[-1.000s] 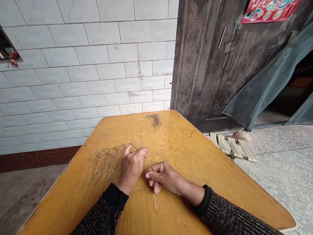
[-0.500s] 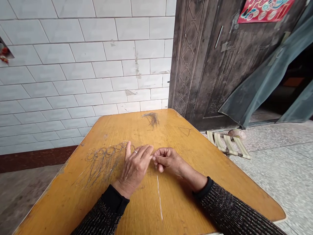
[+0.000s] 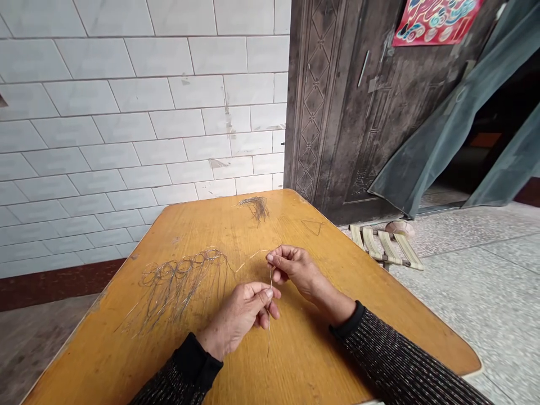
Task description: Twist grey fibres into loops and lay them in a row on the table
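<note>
A thin wire [image 3: 269, 336] runs through both of my hands over the table. My right hand [image 3: 297, 271] pinches it between thumb and fingertips, and one end arcs off to the left from there. Just below and to the left, my left hand [image 3: 241, 313] grips the same wire between thumb and forefinger, with its lower end hanging toward me. Left of my hands lies a row of looped wires [image 3: 180, 270], their long tails spread toward me.
The yellow wooden table [image 3: 202, 225] carries a second bundle of wires [image 3: 258, 208] near its far edge. A bent wire [image 3: 313, 226] lies at the right. Beyond stand a white tiled wall [image 3: 139, 112] and a dark door [image 3: 350, 140]; a strapped stool [image 3: 386, 244] is beside the table.
My left hand has moved down and toward me, turning from palm-down to a pinch on the wire. My right hand stays nearly in place, and the wire now bends around at its fingertips.
</note>
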{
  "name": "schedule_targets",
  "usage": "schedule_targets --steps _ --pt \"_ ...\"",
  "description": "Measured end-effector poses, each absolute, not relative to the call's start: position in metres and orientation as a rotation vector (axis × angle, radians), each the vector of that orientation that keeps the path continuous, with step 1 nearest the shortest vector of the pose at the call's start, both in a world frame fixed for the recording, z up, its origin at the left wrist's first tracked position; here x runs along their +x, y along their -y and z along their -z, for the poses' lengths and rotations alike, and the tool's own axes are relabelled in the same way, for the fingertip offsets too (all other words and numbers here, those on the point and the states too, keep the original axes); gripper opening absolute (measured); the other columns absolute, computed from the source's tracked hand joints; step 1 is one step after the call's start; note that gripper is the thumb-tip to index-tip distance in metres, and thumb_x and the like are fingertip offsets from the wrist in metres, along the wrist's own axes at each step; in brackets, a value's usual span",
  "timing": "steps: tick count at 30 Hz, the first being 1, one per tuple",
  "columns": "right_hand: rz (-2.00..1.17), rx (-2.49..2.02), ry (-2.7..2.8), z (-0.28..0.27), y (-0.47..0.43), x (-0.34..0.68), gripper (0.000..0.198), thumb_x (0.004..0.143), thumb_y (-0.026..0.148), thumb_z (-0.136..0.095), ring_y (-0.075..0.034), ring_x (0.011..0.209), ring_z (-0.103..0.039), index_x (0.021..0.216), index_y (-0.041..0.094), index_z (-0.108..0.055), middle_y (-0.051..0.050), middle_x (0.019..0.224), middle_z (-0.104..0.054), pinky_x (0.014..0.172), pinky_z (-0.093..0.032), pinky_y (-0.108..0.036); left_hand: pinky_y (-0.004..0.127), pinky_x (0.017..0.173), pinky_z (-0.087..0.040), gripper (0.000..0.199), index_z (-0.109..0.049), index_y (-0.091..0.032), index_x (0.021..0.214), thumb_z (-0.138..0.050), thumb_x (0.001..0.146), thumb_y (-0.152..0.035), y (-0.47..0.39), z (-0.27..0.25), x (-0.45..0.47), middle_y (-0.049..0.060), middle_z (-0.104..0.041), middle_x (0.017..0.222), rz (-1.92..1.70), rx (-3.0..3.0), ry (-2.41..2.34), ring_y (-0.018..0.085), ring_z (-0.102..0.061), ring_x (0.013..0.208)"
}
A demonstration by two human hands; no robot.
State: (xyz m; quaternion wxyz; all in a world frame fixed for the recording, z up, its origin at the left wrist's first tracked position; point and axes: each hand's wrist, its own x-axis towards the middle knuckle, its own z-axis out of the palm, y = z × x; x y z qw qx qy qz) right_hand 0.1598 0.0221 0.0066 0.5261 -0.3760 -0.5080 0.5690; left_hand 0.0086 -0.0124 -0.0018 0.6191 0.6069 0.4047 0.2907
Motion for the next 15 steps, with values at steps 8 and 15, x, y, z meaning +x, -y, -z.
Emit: schedule_targets --steps 8,15 --pt "-1.374 -0.814 1.11 -0.006 -0.022 0.156 0.03 0.065 0.04 -0.066 -0.002 0.03 -0.042 0.059 0.015 -0.05 0.004 0.048 -0.056 0.033 -0.03 -0.015 0.018 0.042 -0.028 0.024 -0.054 -0.012 0.077 -0.047 0.08 -0.036 0.018 0.0 0.013 -0.001 -0.056 0.057 -0.636 1.423 -0.947 0.005 -0.042 0.04" --pt "-1.299 -0.788 0.997 -0.008 -0.022 0.153 0.029 0.063 0.038 -0.067 -0.001 0.029 -0.034 0.059 0.016 -0.049 0.006 0.045 -0.051 0.033 -0.032 -0.016 0.017 0.039 -0.022 0.025 -0.054 -0.012 0.078 -0.047 0.08 -0.035 0.027 -0.001 0.019 -0.002 -0.054 0.055 -0.695 1.39 -0.94 0.003 -0.036 0.036"
